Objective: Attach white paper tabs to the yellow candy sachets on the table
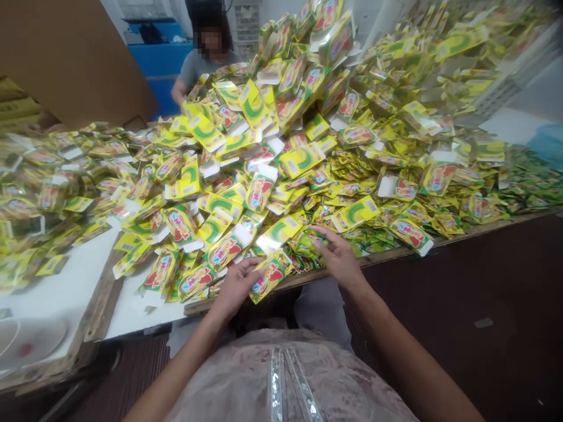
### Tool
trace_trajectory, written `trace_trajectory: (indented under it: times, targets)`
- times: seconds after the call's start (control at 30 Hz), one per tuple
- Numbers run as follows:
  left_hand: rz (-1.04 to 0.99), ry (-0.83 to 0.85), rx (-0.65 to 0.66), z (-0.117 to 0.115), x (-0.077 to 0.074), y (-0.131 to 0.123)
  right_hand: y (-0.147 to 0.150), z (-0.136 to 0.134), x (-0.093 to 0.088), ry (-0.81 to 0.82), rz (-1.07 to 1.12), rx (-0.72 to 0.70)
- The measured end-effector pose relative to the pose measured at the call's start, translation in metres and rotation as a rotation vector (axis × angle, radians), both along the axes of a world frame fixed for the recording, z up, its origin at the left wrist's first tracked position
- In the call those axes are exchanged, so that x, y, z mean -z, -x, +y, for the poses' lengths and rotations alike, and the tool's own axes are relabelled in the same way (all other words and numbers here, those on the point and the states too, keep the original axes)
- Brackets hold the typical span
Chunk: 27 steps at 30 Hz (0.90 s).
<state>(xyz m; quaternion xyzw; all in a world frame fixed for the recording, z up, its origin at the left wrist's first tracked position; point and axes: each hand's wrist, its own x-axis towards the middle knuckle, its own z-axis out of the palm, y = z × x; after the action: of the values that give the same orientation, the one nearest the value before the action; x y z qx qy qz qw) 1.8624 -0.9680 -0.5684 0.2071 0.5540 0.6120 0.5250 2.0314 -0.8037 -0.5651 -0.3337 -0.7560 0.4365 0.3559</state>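
yellow box (273,279) in left hand (238,282)

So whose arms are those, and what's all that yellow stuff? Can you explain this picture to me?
There's no machine here: these are a person's own two bare hands. The camera sits on that person's head, looking forward and down, so you see almost what they see.

On the table is a big heap of small yellow and green boxes, some with open white flaps. The left hand holds one printed box near the table's edge. The right hand is at some shiny green packets; I can't tell if it grips one. Behind the heap is another person.
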Motion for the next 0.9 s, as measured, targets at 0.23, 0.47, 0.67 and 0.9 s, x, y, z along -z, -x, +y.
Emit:
trace_trajectory:
  times: [0.23, 0.47, 0.67, 0.9]
  targets:
    - [0.056, 0.020, 0.023, -0.007, -0.007, 0.000, 0.021, -0.020, -0.014, -0.042, -0.106, -0.415]
    - [0.039, 0.017, -0.001, -0.012, 0.001, -0.004, 0.027, -0.014, -0.030, -0.139, -0.295, -0.497]
    - [0.144, -0.018, 0.026, -0.014, 0.003, -0.003, 0.031, -0.022, -0.038, -0.051, -0.388, -0.484]
    - [0.227, 0.021, 0.041, -0.009, -0.006, 0.001, 0.034, -0.026, -0.028, -0.002, -0.286, -0.382]
